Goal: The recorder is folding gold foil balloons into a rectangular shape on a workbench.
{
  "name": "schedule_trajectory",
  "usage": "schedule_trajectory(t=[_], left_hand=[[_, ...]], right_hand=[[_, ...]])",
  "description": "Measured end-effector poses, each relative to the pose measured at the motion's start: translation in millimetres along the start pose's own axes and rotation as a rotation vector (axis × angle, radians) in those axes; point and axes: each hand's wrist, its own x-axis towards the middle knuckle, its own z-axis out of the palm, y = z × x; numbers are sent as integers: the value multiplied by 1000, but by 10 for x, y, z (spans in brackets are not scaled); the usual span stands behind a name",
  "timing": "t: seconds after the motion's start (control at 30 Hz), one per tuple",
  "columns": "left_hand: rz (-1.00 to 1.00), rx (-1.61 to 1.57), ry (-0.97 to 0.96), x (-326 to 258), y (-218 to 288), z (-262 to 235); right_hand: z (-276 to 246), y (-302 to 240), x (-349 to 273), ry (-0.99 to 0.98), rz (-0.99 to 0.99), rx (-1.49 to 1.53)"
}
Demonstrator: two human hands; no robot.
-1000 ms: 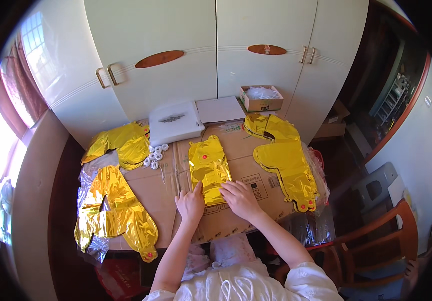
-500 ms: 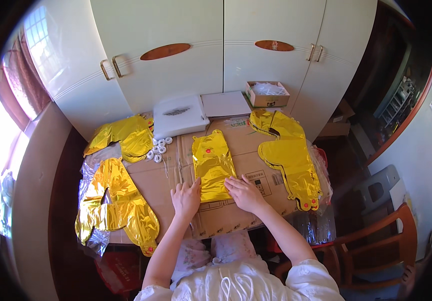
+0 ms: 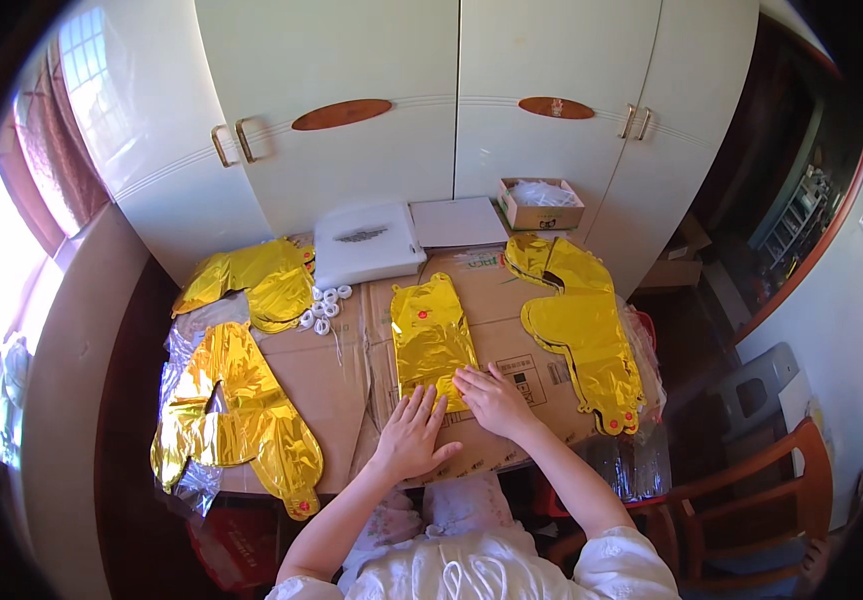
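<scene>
A flat gold foil balloon (image 3: 431,335) lies on the brown cardboard (image 3: 511,350) covering the table in front of me. My left hand (image 3: 411,435) rests flat, fingers spread, at the balloon's near edge, touching it. My right hand (image 3: 491,398) presses flat on the balloon's near right corner. Neither hand grips anything.
More gold foil balloons lie at the right (image 3: 581,325), far left (image 3: 256,280) and near left (image 3: 236,410). Small white rolls (image 3: 323,308), a white plastic case (image 3: 366,245), a white board (image 3: 459,221) and a small open carton (image 3: 539,203) sit toward the white cupboard doors (image 3: 451,110). A wooden chair (image 3: 751,490) stands at the right.
Both hands have slid slightly toward me along the balloon's near end. The view has tilted a little, so the table sits lower in the picture.
</scene>
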Motion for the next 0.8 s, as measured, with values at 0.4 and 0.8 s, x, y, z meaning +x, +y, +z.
schedule_trajectory(t=[0.4,0.8], left_hand=[[-3,20,6,-17,28,2],[-447,-196,360,-26,-287,14]], right_hand=[[-106,-3,-141,160,349,106],[-181,95,-39,-37,383,217]])
